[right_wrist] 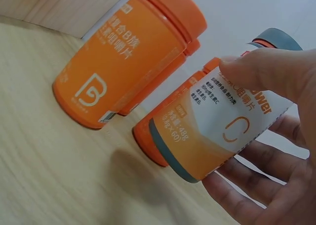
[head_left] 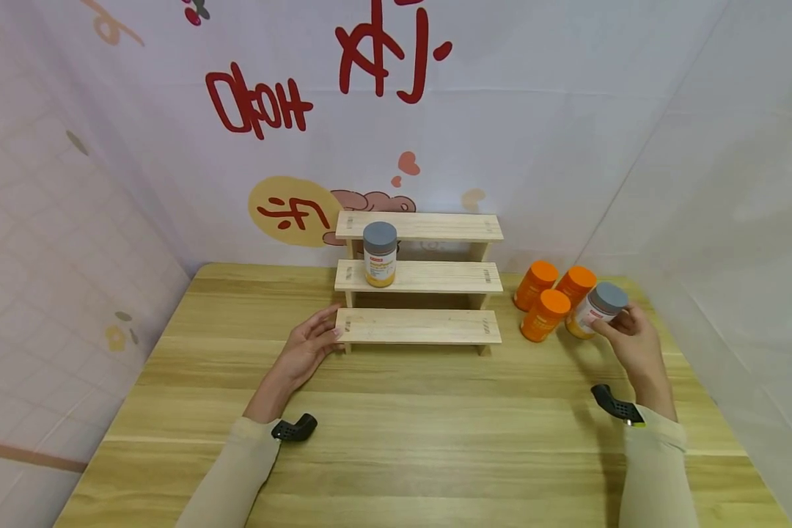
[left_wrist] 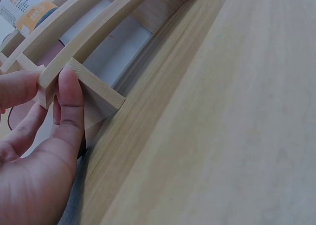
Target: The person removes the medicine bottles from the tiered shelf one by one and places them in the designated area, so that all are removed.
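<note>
My left hand point(head_left: 309, 347) pinches the left end of the lowest step of a pale wooden three-step rack point(head_left: 419, 326), thumb above and fingers at its edge and underside. On the rack's middle step, near the left end, stands a grey-lidded supplement bottle point(head_left: 379, 258) with a white and yellow label. At the right, my right hand point(head_left: 639, 348) grips a like grey-lidded bottle point(right_wrist: 212, 121), its thumb across the label and its fingers around the far side. Whether this bottle's base touches the table is hard to tell. Beside it stand three orange bottles point(head_left: 545, 317), close together.
The wood-grain table point(head_left: 396, 433) carries everything. Behind the rack hangs a white backdrop point(head_left: 548, 139) with red characters and drawings, and pale sheets close off the left and right sides. The orange bottles stand between the rack and my right hand.
</note>
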The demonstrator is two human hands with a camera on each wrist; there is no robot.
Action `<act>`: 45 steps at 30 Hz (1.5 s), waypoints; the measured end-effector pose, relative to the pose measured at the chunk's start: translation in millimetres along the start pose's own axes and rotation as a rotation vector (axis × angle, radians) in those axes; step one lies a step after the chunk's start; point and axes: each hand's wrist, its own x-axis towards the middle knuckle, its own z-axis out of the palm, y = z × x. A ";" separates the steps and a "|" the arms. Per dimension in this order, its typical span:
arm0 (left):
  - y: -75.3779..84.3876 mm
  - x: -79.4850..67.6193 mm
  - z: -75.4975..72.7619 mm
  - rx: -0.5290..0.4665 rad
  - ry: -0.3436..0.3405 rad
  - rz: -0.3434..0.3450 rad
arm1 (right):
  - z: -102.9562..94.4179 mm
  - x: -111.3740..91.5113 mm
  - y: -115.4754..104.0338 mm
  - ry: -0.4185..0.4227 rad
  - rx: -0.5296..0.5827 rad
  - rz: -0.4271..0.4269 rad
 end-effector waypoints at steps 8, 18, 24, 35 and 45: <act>-1.0 0.8 -0.6 0.007 -0.004 -0.001 | 4.1 0.3 11.8 -0.058 0.008 0.025; -1.6 0.4 -1.6 0.009 -0.006 -0.001 | 5.5 1.9 20.3 -0.085 -0.158 0.073; -1.8 -0.5 -1.6 0.009 -0.008 -0.002 | 6.2 1.1 22.8 -0.102 -0.193 0.087; -1.4 0.7 -2.3 0.010 -0.014 0.000 | 5.1 0.0 21.3 -0.143 -0.170 0.079; -1.5 0.2 -2.9 0.001 -0.024 0.010 | 0.9 -2.1 11.3 -0.157 -0.146 0.069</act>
